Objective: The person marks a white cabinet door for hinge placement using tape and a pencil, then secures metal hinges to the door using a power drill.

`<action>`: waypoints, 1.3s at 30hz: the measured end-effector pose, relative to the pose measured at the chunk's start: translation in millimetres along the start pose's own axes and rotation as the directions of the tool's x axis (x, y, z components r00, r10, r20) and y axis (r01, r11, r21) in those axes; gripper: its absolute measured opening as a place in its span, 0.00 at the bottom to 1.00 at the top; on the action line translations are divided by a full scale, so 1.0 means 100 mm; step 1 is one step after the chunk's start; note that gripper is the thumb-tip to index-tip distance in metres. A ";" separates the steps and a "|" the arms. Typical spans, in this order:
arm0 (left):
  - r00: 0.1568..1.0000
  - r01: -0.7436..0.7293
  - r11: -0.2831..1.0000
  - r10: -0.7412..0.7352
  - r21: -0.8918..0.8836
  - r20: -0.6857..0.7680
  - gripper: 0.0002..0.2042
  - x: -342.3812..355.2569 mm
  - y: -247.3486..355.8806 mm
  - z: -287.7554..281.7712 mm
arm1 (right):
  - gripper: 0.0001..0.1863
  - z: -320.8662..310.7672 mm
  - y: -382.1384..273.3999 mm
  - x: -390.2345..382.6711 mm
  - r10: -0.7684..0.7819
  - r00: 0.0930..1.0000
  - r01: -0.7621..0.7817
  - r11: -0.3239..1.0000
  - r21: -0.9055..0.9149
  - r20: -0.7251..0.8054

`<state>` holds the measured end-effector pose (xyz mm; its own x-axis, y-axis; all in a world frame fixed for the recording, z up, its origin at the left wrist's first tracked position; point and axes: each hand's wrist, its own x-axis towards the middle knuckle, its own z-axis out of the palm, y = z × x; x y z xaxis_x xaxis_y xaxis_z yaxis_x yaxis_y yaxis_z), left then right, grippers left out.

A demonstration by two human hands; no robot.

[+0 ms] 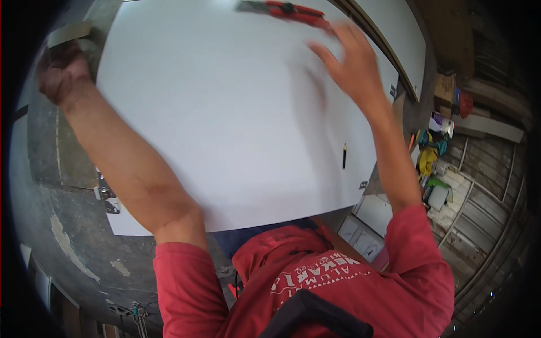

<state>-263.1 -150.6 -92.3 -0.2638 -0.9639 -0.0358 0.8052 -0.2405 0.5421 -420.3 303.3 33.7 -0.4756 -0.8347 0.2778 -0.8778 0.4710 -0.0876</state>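
Observation:
A large white board (225,112) lies flat in front of me and fills most of the view. My left hand (61,72) is at its far left edge, closed on a small flat greyish strip (69,32). My right hand (349,62) hovers blurred over the board's upper right, fingers spread, close to a red and black utility knife (284,11) that lies on the board near its top edge. A short black pencil (344,155) rests on the board toward the right. My red sleeves show at the bottom.
Bare concrete floor (62,225) lies to the left. Small metal hinges (104,194) sit by the board's lower left corner. A second white panel (394,34) stands at the upper right. Tools, boxes and coloured items (437,152) clutter the wooden floor at right.

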 end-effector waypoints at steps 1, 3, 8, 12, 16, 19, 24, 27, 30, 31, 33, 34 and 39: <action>0.994 0.034 0.996 -0.043 -0.088 -0.100 0.17 0.05 0.03 -0.10 | 0.16 -0.25 -0.11 -0.35 0.226 0.963 -0.226 0.974 -0.019 0.149; 0.996 0.079 0.989 -0.073 -0.125 0.051 0.11 0.05 0.18 -0.21 | 0.22 -0.58 -0.26 -1.06 0.596 0.695 -0.555 0.800 -0.227 0.403; 0.994 0.110 0.981 -0.109 -0.160 0.009 0.09 -0.31 0.05 0.09 | 0.14 -0.86 -0.54 -2.33 0.785 0.412 -0.883 0.469 -0.009 0.463; 0.996 0.086 0.987 -0.089 -0.136 -0.020 0.08 -0.36 0.16 0.19 | 0.07 -0.60 -0.69 -2.09 0.670 0.615 -0.747 0.663 0.037 0.415; 0.998 0.042 0.993 -0.045 -0.106 -0.031 0.08 -0.39 0.21 0.21 | 0.08 -0.36 -1.09 -0.94 0.701 0.580 -0.752 0.267 0.602 0.414; 0.999 0.028 0.994 -0.033 -0.103 -0.040 0.08 -0.41 0.19 0.20 | 0.08 0.13 -1.27 0.02 0.444 0.859 -0.423 0.334 0.842 0.255; 0.997 0.048 0.996 -0.052 -0.074 -0.061 0.08 -0.51 0.12 0.32 | 0.09 0.92 -1.52 1.65 0.401 0.914 -0.140 0.161 0.977 0.065; 0.994 0.058 0.997 -0.062 -0.046 -0.085 0.08 -0.53 0.17 0.32 | 0.10 1.29 -1.38 1.89 0.446 0.889 -0.149 0.069 0.986 0.103; 0.995 0.058 0.998 -0.059 -0.023 -0.078 0.09 -0.53 0.18 0.32 | 0.09 1.41 -1.35 1.88 0.470 0.883 -0.134 0.197 0.971 0.026; 0.994 0.071 0.997 -0.072 -0.020 -0.079 0.10 -0.54 0.18 0.32 | 0.09 1.42 -1.35 1.89 0.475 0.880 -0.121 0.230 0.966 -0.003; 0.994 0.070 0.997 -0.071 -0.014 -0.083 0.10 -0.55 0.20 0.33 | 0.08 1.43 -1.38 1.92 0.475 0.879 -0.185 0.254 0.949 0.044; 0.995 0.067 0.998 -0.068 -0.012 -0.080 0.11 -0.55 0.21 0.34 | 0.07 1.45 -1.39 1.94 0.474 0.880 -0.180 0.281 0.943 0.027; 0.991 0.069 0.995 -0.060 0.070 -0.123 0.16 -0.57 0.21 0.39 | 0.06 1.44 -1.41 1.94 0.461 0.887 -0.227 0.370 0.901 0.034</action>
<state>-252.1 -96.1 -45.9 -0.2446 -0.9543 -0.1717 0.7459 -0.2983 0.5955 -397.6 33.9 -37.7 -0.8281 -0.5333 0.1731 -0.2684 0.1061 -0.9574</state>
